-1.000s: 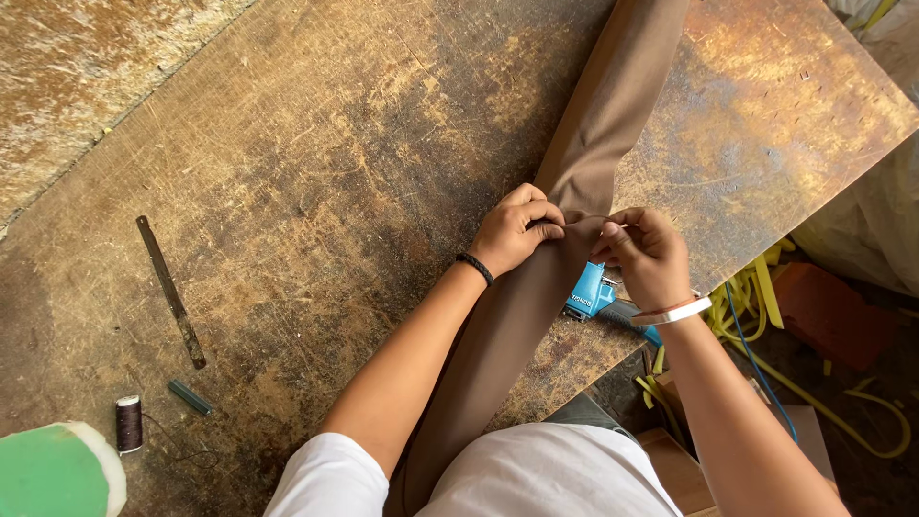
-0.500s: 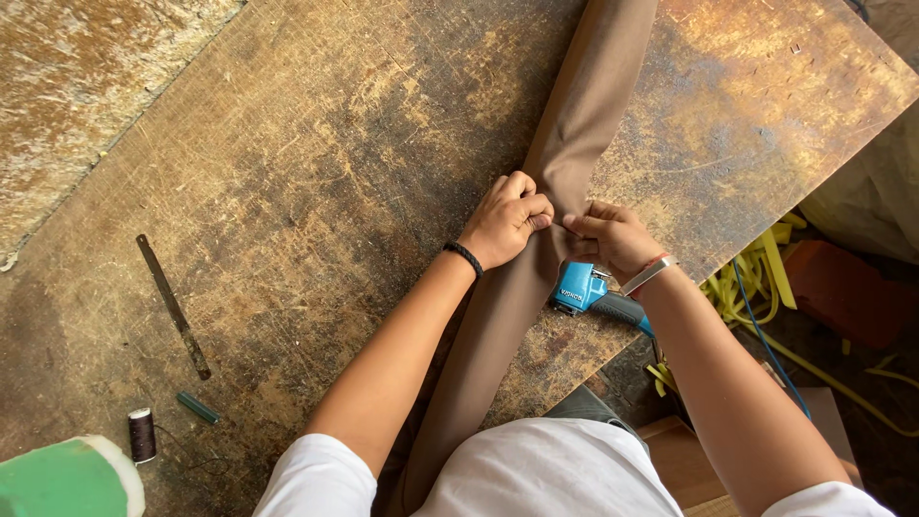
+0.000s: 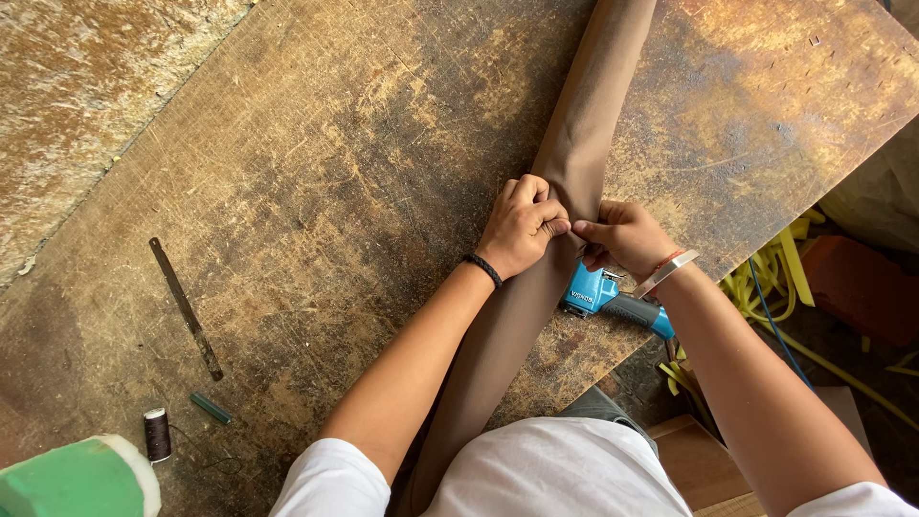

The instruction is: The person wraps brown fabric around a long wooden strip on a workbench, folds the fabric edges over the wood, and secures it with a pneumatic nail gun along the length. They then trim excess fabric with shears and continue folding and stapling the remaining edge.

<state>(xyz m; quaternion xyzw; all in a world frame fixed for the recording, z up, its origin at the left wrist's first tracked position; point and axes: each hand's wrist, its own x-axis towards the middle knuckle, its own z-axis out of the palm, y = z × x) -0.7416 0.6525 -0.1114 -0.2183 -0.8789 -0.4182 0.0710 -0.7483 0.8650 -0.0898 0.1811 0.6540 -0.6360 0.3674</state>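
- Left hand [image 3: 522, 225] curled into a fist on the brown fabric roll [image 3: 574, 182], fingers together and clamped on a pinch of cloth at the roll's right flank.
- Right hand [image 3: 624, 236] meets it from the other side; thumb and forefinger pressed together at the same spot. Whether they hold cloth, thread or a needle is too small to tell.
- The two grips touch, knuckle to fingertip, right on the fold line. Judgement: keeping both pinches this close is what holds the edge taut; letting them drift apart would slacken it.
- The roll runs under the grip on a slant, from the person's lap up to the far edge of the desk [image 3: 316, 191]. Looks best kept flat on the desk so it does not twist.
- Just below the right grip, half under the wrist, lies a blue and black power tool [image 3: 598, 292], near the desk's edge; a careless elbow could nudge it off.
- Well left of the grip: a thin metal strip [image 3: 185, 308], a small green stick [image 3: 210, 408], a dark thread spool [image 3: 156, 434], a green and white foam block [image 3: 72, 479].
- Right of the grip, off the desk: yellow straps [image 3: 775, 278] on the floor.
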